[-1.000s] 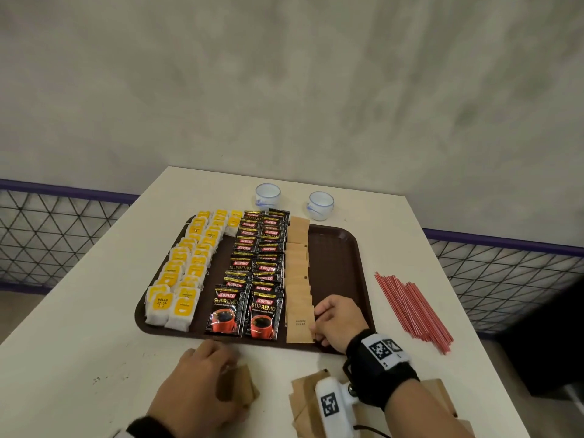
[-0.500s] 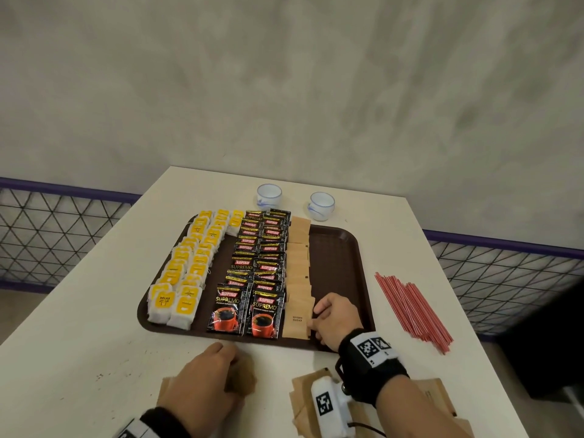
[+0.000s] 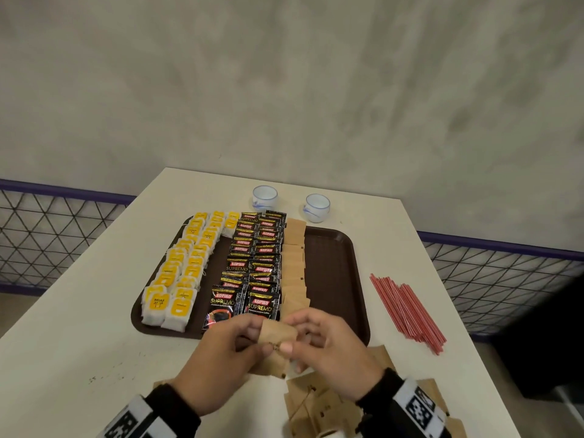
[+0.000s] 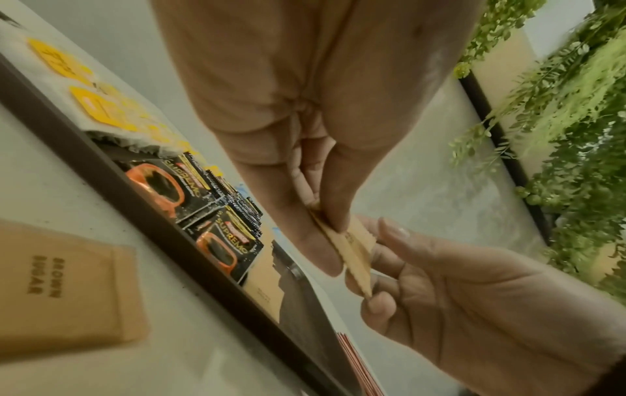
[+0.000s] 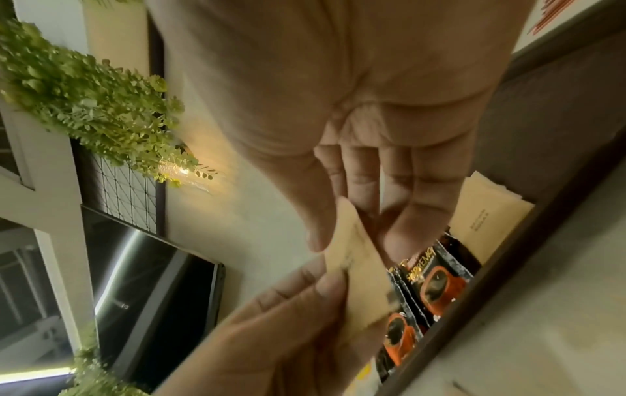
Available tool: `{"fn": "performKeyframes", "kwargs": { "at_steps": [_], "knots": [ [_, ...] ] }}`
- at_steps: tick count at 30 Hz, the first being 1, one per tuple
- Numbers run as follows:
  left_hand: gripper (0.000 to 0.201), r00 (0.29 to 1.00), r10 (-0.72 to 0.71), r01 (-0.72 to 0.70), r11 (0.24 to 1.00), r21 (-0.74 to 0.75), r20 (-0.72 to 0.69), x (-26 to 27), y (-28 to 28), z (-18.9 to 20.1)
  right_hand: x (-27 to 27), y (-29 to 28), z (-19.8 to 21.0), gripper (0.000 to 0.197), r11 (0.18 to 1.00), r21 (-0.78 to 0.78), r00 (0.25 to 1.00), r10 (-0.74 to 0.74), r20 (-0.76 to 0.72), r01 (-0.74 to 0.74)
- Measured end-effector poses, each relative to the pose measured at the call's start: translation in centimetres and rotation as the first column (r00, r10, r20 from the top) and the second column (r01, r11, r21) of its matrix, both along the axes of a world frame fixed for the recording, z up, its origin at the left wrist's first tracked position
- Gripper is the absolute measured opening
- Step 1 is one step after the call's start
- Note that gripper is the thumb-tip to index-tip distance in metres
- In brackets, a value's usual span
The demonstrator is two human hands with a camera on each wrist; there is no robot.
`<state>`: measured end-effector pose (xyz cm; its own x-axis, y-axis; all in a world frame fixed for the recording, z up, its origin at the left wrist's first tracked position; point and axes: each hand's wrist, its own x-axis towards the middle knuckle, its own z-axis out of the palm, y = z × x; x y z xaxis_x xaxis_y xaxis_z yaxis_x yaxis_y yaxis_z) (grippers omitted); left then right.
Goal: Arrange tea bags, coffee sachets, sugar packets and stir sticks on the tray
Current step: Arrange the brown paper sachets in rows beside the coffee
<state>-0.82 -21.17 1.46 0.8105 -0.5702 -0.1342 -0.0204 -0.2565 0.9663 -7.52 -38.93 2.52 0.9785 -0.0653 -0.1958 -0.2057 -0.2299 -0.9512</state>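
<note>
A brown tray holds rows of yellow-tagged tea bags, black coffee sachets and a column of brown sugar packets. Both hands meet just above the tray's near edge, and each pinches the same brown sugar packet. My left hand holds its left side; my right hand holds its right side. The left wrist view shows the packet edge-on between thumb and fingers, and the right wrist view shows it from the other side. Red stir sticks lie on the table right of the tray.
Loose brown sugar packets lie on the white table near its front edge; one shows in the left wrist view. Two small white cups stand behind the tray. Wire fencing runs beside both table sides.
My right hand left the last packet on the tray and drew back. My left hand lifted a sugar packet off the table, and both hands now hold it together.
</note>
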Motion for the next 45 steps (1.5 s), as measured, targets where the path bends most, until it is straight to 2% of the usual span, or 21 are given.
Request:
{"fn": "performKeyframes", "kwargs": {
  "at_steps": [4,11,18,23,30,41,45],
  "knots": [
    [0.026,1.000,-0.032,0.032,0.999,-0.020,-0.001,-0.4,-0.7,0.1,0.0,-0.3,-0.7,0.021,0.993,-0.076,0.996,-0.089,0.017,0.090],
    [0.022,0.993,0.105,-0.110,0.988,0.110,0.047,0.0,1.9,-0.6,1.8,-4.5,-1.6,0.021,0.941,-0.206,0.958,-0.283,-0.047,0.267],
    [0.017,0.992,0.107,-0.118,0.972,0.204,0.066,-0.1,3.3,-1.3,4.4,-4.0,-4.4,0.029,0.925,-0.343,0.975,-0.204,-0.091,0.161],
    [0.016,0.989,0.120,-0.135,0.970,0.202,0.082,0.0,3.6,-1.2,5.7,-3.6,-5.0,0.027,0.894,-0.402,0.972,-0.231,-0.037,0.198],
    [0.015,0.989,0.115,-0.132,0.968,0.212,0.089,0.2,3.6,-1.5,6.1,-3.6,-5.4,0.027,0.872,-0.485,0.983,-0.145,-0.111,0.074],
    [0.014,0.987,0.094,-0.124,0.962,0.243,0.131,0.5,3.4,-1.1,5.6,-3.6,-3.8,0.033,0.795,-0.605,0.990,-0.119,-0.079,0.047],
    [0.023,0.960,0.084,-0.173,0.926,0.335,0.266,0.9,4.2,-1.4,4.0,-3.7,-1.3,0.025,0.798,-0.598,0.993,-0.114,-0.020,0.080]
  ]
}}
